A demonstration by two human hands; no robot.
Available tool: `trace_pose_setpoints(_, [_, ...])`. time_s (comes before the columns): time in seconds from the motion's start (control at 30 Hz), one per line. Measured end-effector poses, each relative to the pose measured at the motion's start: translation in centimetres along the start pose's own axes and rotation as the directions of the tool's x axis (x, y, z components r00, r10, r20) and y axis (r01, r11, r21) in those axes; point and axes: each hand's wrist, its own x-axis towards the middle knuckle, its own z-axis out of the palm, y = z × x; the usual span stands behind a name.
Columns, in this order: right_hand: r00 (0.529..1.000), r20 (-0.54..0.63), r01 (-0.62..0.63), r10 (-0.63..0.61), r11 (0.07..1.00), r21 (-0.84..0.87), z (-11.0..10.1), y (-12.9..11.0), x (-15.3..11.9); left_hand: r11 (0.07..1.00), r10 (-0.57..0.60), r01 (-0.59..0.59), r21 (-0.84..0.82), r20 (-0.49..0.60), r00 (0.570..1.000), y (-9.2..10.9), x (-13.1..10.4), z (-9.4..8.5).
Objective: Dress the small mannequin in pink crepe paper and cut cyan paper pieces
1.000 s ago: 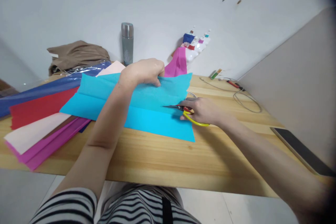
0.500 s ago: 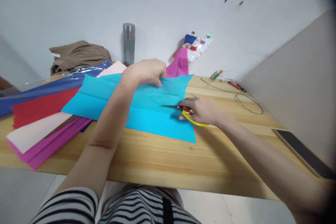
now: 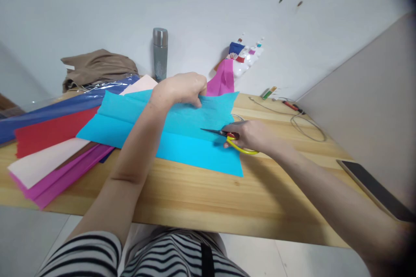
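Observation:
A wide sheet of blue paper (image 3: 198, 151) lies across the wooden table, creased along its length. My left hand (image 3: 186, 88) is closed at its far edge, fingers curled down and pinching the paper. In my right hand (image 3: 242, 133) are scissors (image 3: 243, 149) with yellow and red handles. Their dark blades point left over the right part of the sheet and look closed. Beneath the blue sheet's left side stick out red paper (image 3: 58, 132), pale pink paper (image 3: 48, 160) and magenta paper (image 3: 68, 177).
Behind stand a grey bottle (image 3: 160, 54) and brown cloth (image 3: 100, 67). Blue paper in clear plastic (image 3: 55, 110) lies left. Magenta paper (image 3: 222, 78) and a white bag of small items (image 3: 248, 58) lean near the wall. A cable (image 3: 292, 117) and phone (image 3: 373, 188) are right.
The scissors and my right hand have shifted very slightly to the right. My left hand keeps its grip and the blue sheet lies almost as before.

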Motion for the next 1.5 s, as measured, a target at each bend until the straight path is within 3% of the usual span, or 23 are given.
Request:
trace_pose_setpoints(0.37, [1.000, -0.008, 0.006, -0.006, 1.000, -0.028, 0.1, -0.2, -0.3, 1.000, 0.015, -0.015, 0.019, -0.014, 1.000, 0.2, 0.0, 0.0])
trace_pose_setpoints(0.83, [0.997, 0.044, -0.064, 0.069, 0.993, -0.099, -0.1, -2.7, 1.1, 0.996, -0.009, 0.009, 0.090, 0.008, 1.000, 0.6, 0.2, 0.1])
trace_pose_setpoints(1.5, [1.000, -0.019, -0.020, 0.019, 0.999, -0.047, 0.8, -2.3, 1.4, 0.995, 0.004, -0.002, 0.102, -0.018, 1.000, 0.7, -0.1, 0.0])
